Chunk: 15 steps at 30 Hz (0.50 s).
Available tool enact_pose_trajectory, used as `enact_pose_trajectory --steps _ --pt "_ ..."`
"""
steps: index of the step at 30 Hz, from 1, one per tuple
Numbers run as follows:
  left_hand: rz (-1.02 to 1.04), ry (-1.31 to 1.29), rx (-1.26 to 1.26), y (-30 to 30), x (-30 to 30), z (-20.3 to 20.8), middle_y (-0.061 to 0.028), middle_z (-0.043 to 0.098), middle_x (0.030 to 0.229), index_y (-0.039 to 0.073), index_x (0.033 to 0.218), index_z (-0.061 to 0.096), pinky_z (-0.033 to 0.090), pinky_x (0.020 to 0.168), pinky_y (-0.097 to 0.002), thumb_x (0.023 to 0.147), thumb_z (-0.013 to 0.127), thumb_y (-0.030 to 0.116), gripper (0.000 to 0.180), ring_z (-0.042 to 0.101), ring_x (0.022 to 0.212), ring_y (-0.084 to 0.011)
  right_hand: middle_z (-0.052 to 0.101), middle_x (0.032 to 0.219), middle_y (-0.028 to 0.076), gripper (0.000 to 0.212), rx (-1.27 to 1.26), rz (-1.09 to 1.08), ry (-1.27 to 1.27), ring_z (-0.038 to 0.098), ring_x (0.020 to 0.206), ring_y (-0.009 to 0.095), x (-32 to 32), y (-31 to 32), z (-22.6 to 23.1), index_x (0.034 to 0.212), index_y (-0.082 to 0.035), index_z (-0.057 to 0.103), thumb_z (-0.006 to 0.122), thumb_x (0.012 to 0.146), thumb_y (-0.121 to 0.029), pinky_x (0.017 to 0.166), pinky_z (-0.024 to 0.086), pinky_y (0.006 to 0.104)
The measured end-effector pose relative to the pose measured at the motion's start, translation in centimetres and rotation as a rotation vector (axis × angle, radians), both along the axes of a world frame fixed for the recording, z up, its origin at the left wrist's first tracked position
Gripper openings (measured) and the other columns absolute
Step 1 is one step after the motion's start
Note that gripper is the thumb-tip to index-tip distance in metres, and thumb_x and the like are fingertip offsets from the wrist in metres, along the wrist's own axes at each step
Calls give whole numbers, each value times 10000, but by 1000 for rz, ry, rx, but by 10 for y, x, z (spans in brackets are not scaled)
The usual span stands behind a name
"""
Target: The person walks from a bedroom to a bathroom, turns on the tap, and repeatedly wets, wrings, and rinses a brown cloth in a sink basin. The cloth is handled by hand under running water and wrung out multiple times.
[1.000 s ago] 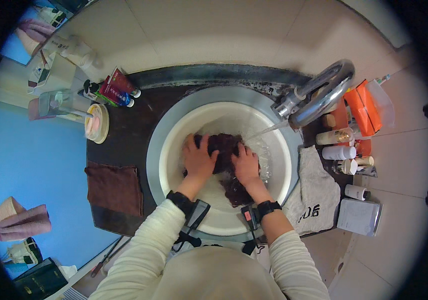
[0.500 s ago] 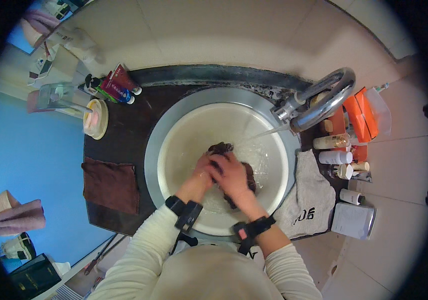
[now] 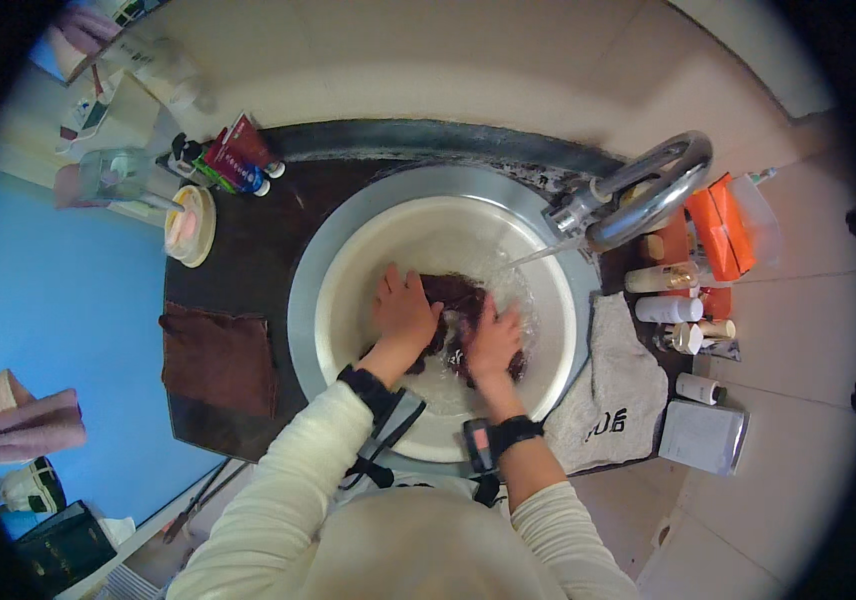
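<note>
Your left hand is spread wide, palm down, near the middle of the frame. It lies at the left side of the dark brown, wet, crumpled cloth, with the thumb near the cloth. Your right hand is just to the right of it, over the right part of the cloth. Its fingers look spread too, but they are a bit blurry. You cannot tell from here if either hand pinches any of the cloth underneath.

The cloth sits in shallow water inside the big round white basin, in the middle of the frame. The basin is set inside the round grey-blue sink rim. Toward the upper right, the shiny curved metal tap lets out a thin stream of water, which runs into the basin. The water looks bubbly near your right hand.

You have a black strap on each wrist, and your cream sleeves come in from the bottom of the frame.

At the left of the frame, a flat brown folded cloth lies on the dark counter. Above it is a round pale yellow tub with something pink in it. Right of the basin, a soft grey towel with black marks lies beside the sink. At the upper right is a bright orange packet, with a round white bottle below it.
</note>
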<state>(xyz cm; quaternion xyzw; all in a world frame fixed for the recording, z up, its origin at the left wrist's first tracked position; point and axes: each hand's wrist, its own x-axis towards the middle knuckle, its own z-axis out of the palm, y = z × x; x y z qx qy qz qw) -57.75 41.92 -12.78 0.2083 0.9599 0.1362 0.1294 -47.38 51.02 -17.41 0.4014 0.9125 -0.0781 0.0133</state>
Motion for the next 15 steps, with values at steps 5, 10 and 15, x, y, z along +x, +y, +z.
enact_pose_trajectory --steps 5,10,15 --pt "-110 -45 -114 4 -19 -38 -157 480 1264 55 1029 608 426 896 -433 718 711 259 386 450 1154 -305 444 1268 195 565 -145 329 4 486 1115 355 11 4 -12 1301 -153 473 647 763 -164 881 432 457" --pt "740 -1236 1279 -4 -16 -45 -111 608 1036 48 974 608 453 864 -385 822 632 340 330 560 953 -256 563 994 197 370 -522 78 493 571 890 386 -10 0 42 1135 -133 592 665 789 -242 764 475 424" --pt "636 -1809 1552 -4 7 -23 -95 618 1041 72 1060 574 454 871 -378 907 503 378 349 574 954 -248 567 969 189 368 -449 308 567 591 826 382 -25 -37 80 1057 -113 611 644 797 -371 703 496 442"
